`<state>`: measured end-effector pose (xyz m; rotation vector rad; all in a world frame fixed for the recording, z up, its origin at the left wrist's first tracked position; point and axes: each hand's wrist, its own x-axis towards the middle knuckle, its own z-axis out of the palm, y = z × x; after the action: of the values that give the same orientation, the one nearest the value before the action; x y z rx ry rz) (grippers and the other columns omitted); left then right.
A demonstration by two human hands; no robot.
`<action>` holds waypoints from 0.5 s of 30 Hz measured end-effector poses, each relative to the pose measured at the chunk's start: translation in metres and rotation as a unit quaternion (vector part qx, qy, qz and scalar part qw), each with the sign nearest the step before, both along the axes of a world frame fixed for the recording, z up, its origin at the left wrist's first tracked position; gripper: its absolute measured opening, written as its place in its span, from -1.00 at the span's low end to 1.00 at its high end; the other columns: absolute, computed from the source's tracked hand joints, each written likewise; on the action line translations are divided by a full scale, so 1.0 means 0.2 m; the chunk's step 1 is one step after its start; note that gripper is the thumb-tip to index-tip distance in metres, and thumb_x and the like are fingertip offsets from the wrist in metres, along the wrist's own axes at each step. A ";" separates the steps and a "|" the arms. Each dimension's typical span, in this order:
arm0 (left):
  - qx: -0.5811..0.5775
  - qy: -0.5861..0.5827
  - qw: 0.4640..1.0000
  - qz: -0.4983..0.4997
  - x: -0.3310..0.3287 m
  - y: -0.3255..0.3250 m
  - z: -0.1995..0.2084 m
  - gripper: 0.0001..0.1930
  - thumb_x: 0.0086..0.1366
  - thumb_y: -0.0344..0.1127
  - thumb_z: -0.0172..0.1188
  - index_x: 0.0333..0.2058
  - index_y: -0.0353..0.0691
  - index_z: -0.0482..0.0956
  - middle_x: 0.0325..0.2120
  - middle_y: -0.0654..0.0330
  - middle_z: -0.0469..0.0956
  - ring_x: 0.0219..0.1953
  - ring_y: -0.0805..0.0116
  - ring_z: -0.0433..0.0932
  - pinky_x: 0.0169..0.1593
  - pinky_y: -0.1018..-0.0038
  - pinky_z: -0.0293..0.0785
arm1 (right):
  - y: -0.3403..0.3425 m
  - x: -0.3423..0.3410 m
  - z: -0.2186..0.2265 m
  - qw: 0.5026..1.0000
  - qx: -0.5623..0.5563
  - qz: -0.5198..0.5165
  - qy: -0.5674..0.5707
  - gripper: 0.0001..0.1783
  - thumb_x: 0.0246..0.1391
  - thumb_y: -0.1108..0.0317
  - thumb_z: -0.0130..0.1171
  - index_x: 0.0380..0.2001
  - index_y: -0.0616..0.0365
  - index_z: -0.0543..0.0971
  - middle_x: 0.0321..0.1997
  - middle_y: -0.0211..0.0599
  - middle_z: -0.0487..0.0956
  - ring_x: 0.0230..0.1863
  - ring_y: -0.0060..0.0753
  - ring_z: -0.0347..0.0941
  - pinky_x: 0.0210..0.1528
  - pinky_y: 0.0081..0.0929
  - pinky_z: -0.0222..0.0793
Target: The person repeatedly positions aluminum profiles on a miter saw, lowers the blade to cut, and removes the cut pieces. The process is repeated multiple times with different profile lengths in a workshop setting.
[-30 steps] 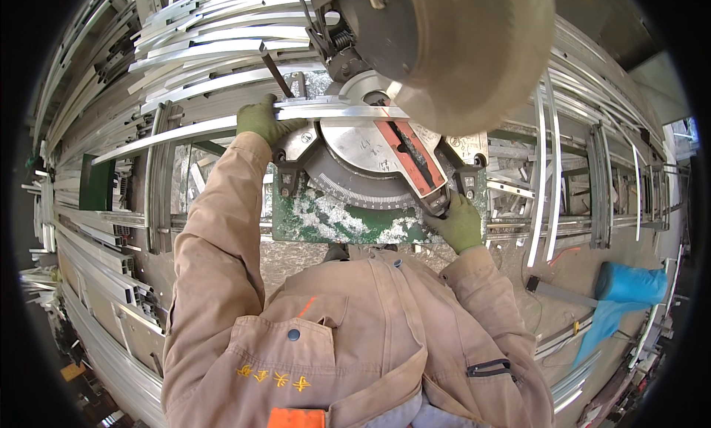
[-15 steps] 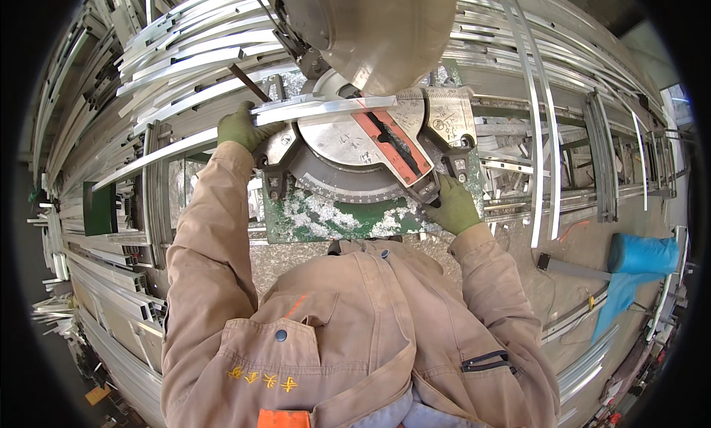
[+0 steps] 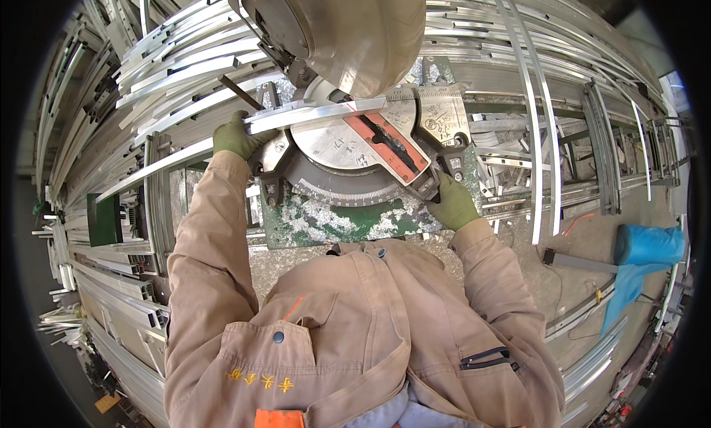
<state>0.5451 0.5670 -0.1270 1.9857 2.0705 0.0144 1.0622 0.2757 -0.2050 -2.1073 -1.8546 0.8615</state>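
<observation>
My left hand [image 3: 238, 137], in an olive-green glove, is closed around a long silver aluminium profile [image 3: 317, 115]. The profile lies across the round metal table of a mitre saw [image 3: 318, 141], with its right end just past the top of the red slotted insert [image 3: 388, 148]. Its other end runs out to the left. My right hand [image 3: 454, 201], gloved alike, is wrapped round the handle at the front end of the saw's table arm; its fingertips are partly hidden there. Above the table hangs the raised saw head with its rounded guard [image 3: 363, 35].
Bundles of aluminium profiles [image 3: 185, 65] lie behind and to the left. Two long strips [image 3: 535, 132] stand out at the right. The saw rests on a green base [image 3: 326, 224] strewn with metal chips. A blue roll [image 3: 648, 244] lies at the far right.
My view has shifted slightly, so the saw sits a little further left in the picture. Both hands keep their holds, and the profile shows no clear movement against the saw.
</observation>
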 end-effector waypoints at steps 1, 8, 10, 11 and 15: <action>0.001 -0.002 1.000 0.005 0.00 -0.01 0.00 0.40 -0.11 0.76 0.83 0.52 -0.15 0.70 0.22 -0.12 0.94 0.30 -0.12 0.93 0.39 0.11 0.81 | 0.00 0.00 0.00 1.000 0.003 -0.001 -0.001 -0.06 0.25 0.20 0.66 0.62 0.22 0.53 0.39 0.21 0.80 0.37 0.40 0.78 0.47 0.14 0.75; 0.003 -0.026 1.000 0.001 -0.06 0.01 -0.03 0.43 -0.13 0.73 0.85 0.55 -0.19 0.70 0.24 -0.14 0.94 0.33 -0.18 0.91 0.40 0.10 0.81 | -0.01 -0.01 -0.02 0.997 0.069 -0.003 0.042 -0.06 0.16 0.18 0.71 0.56 0.23 0.59 0.34 0.22 0.82 0.37 0.43 0.77 0.43 0.18 0.75; 0.000 0.002 1.000 -0.009 0.00 0.00 0.03 0.45 -0.13 0.73 0.84 0.56 -0.21 0.69 0.24 -0.16 0.94 0.33 -0.19 0.91 0.42 0.09 0.81 | -0.01 -0.01 -0.04 0.997 0.061 -0.008 0.040 -0.04 0.13 0.17 0.72 0.55 0.25 0.59 0.39 0.23 0.80 0.38 0.44 0.77 0.45 0.19 0.74; 0.004 0.002 1.000 -0.011 -0.02 0.00 0.02 0.47 -0.14 0.74 0.83 0.57 -0.23 0.68 0.23 -0.18 0.94 0.33 -0.19 0.91 0.42 0.09 0.81 | 0.00 -0.01 -0.04 0.998 0.050 -0.008 0.038 -0.03 0.13 0.16 0.72 0.56 0.25 0.58 0.40 0.24 0.79 0.38 0.44 0.77 0.46 0.19 0.74; 0.012 0.018 1.000 -0.011 -0.03 0.00 0.01 0.48 -0.12 0.74 0.83 0.59 -0.24 0.67 0.21 -0.19 0.94 0.32 -0.18 0.92 0.43 0.09 0.81 | 0.01 -0.01 -0.05 0.999 0.042 0.001 0.028 -0.01 0.13 0.15 0.71 0.57 0.27 0.56 0.43 0.27 0.77 0.37 0.46 0.77 0.47 0.19 0.74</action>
<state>0.5385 0.5663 -0.1254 2.0369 2.0799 -0.0022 1.0606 0.2770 -0.2149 -2.0100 -1.8323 0.8195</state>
